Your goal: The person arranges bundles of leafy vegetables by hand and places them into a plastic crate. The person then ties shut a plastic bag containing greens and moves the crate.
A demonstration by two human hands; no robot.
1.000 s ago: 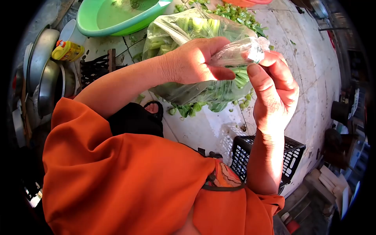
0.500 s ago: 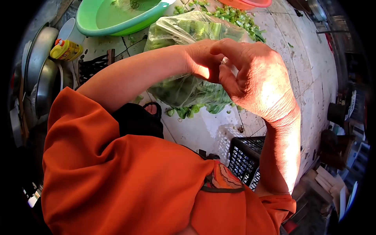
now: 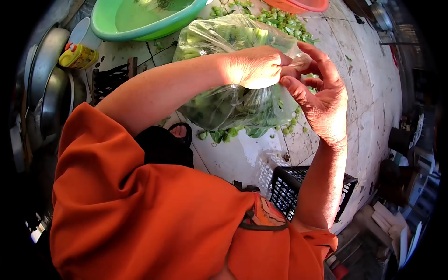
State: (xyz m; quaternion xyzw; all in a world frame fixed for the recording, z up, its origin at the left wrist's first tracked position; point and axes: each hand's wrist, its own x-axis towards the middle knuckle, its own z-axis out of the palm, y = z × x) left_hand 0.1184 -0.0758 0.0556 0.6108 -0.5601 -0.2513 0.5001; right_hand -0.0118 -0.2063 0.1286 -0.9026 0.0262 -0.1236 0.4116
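A clear plastic bag (image 3: 224,109) full of green leafy vegetables lies on the tiled floor. Its gathered neck is pulled up towards the right. My left hand (image 3: 261,67) is closed around this neck, with the plastic bunched below the fist. Just to the right, my right hand (image 3: 322,88) has thumb and fingers curled at the twisted end of the bag, and its thumb tip touches the plastic beside my left fingers. The very end of the plastic is partly hidden between the fingers.
A green basin (image 3: 149,32) with water stands at the top left, a red basin (image 3: 298,4) at the top. Leaf scraps (image 3: 284,23) lie behind the bag. A black crate (image 3: 284,186) is near my right forearm. Metal bowls (image 3: 49,60) and a yellow bottle (image 3: 79,57) are at the left.
My left hand has closed round the bag's neck, where earlier its thumb and fingers were apart. My right hand crossed over it, then swung back to the right and turned its palm into view.
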